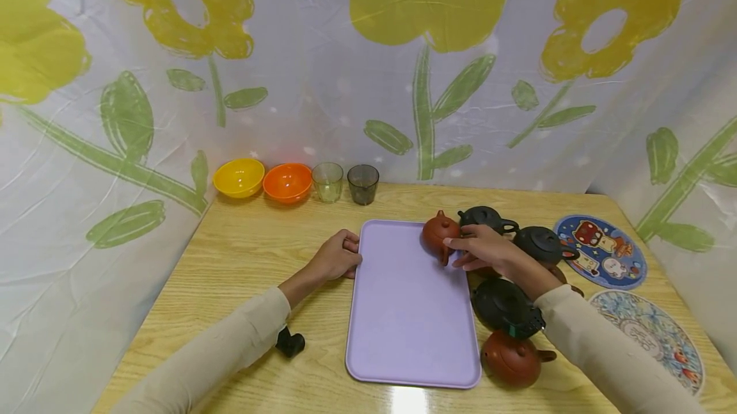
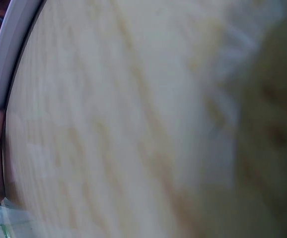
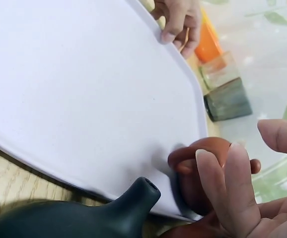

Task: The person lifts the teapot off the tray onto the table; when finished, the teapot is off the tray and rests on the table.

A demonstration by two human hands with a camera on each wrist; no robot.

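A lavender tray [image 1: 409,311] lies on the table in front of me. My left hand [image 1: 340,257] holds its left rim; in the right wrist view, that hand's thumb rests on the rim and the fingers bend beside it. On the tray's far right corner stands a reddish-brown teapot [image 1: 439,235], its handle towards me. My right hand [image 1: 486,249] is right beside this teapot. In the right wrist view, its fingers [image 3: 240,188] are extended in front of the teapot, with the thumb apart; whether they touch it I cannot tell. A black teapot [image 3: 84,215] shows its spout there.
Several black teapots [image 1: 541,244] and a red-brown teapot [image 1: 512,359] crowd the tray's right side. Two round mats [image 1: 604,251] lie farther right. A yellow bowl [image 1: 238,178], an orange bowl [image 1: 288,183], a greenish cup [image 1: 328,182] and a grey cup [image 1: 363,185] line the back.
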